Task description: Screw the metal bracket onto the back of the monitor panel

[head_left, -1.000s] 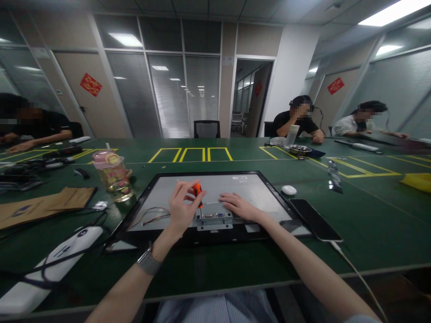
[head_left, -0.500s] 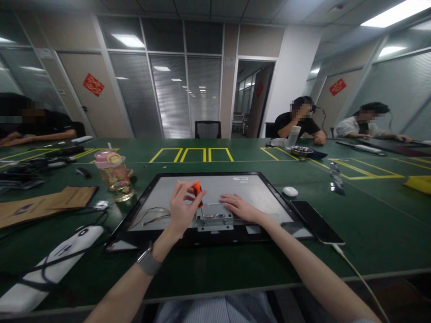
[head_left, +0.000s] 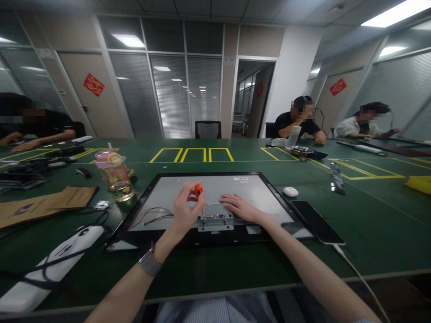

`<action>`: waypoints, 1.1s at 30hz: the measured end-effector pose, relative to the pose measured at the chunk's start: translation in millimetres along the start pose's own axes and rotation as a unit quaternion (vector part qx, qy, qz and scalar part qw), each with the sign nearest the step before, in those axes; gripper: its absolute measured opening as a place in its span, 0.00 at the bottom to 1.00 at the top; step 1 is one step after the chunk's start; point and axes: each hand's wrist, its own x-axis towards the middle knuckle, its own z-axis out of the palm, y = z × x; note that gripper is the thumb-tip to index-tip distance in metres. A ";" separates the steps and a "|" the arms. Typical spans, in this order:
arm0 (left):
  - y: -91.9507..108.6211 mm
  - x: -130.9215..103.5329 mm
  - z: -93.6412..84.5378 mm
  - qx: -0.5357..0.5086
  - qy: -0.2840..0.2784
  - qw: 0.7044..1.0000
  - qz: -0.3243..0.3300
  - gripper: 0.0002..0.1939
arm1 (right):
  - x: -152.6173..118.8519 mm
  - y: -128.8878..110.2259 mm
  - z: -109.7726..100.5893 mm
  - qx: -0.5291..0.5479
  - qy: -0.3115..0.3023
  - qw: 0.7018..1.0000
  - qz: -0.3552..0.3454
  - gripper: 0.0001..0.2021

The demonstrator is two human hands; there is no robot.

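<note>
An opened monitor panel (head_left: 242, 188) lies on the green table, its grey metal back facing up inside a black frame. Near its front edge sits a metal bracket (head_left: 215, 227) with a row of ports, one of them blue. My left hand (head_left: 185, 207) pinches an orange and black screwdriver (head_left: 199, 190) by its handle; the thin shaft points down at the bracket's left end. Whether the tip touches a screw is too small to tell. My right hand (head_left: 239, 207) lies flat on the metal back behind the bracket, fingers stretched out. Thin wires (head_left: 151, 215) rest on the panel's left.
Left of the panel stand a pink-lidded bottle (head_left: 116, 177), a brown paper bag (head_left: 72, 198) and a white power strip (head_left: 54, 264) with black cable. To the right lie a white case (head_left: 290, 192) and a phone (head_left: 316, 220) on a cable. Several people sit across the table.
My left hand has shifted slightly to the right and its grip on the screwdriver handle has turned a little. My right hand stays where it was.
</note>
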 end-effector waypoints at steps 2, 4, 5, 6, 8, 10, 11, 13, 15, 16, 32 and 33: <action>-1.0 -1.0 0.0 -0.053 -0.029 0.998 -0.028 0.14 | 0.2 1.0 0.3 -0.002 0.000 1.000 0.000 0.24; -1.6 -0.3 -0.4 -0.096 -0.047 0.993 -0.050 0.14 | 0.5 2.1 0.8 -0.005 -0.001 1.000 0.002 0.25; -1.7 0.7 -0.7 -0.108 -0.048 0.991 -0.060 0.14 | 0.7 2.5 1.0 -0.006 -0.001 1.000 0.003 0.25; -1.7 2.0 -0.8 -0.118 -0.043 0.990 -0.069 0.14 | 0.9 2.9 1.2 -0.006 -0.001 1.000 0.005 0.24; -1.6 4.7 -0.8 -0.139 -0.031 0.986 -0.092 0.14 | 1.1 3.2 1.4 -0.007 -0.001 1.000 0.005 0.24; -1.3 6.9 -0.6 -0.168 -0.025 0.979 -0.115 0.15 | 1.3 3.0 1.4 -0.010 -0.001 1.000 0.003 0.24; -1.0 7.7 -0.5 -0.181 -0.022 0.975 -0.124 0.15 | 1.3 2.7 1.2 -0.011 -0.001 1.000 0.002 0.24; -0.5 8.6 -0.5 -0.185 -0.020 0.973 -0.137 0.15 | 1.2 1.9 0.8 -0.014 -0.002 1.000 0.000 0.24; -0.2 9.1 -0.5 -0.165 -0.012 0.977 -0.135 0.14 | 1.0 1.2 0.2 -0.014 -0.003 1.000 0.000 0.24; -0.2 9.3 -0.5 -0.153 -0.006 0.980 -0.128 0.13 | 0.8 1.0 -0.1 -0.013 -0.003 1.000 0.000 0.24; 8.1 6.4 -1.8 -0.142 0.006 0.983 -0.114 0.13 | -0.4 -0.7 -1.1 -0.006 -0.002 1.000 0.005 0.24; 7.5 6.7 -1.6 -0.134 0.010 0.985 -0.106 0.13 | -0.4 -0.5 -1.0 -0.006 -0.002 1.000 0.004 0.24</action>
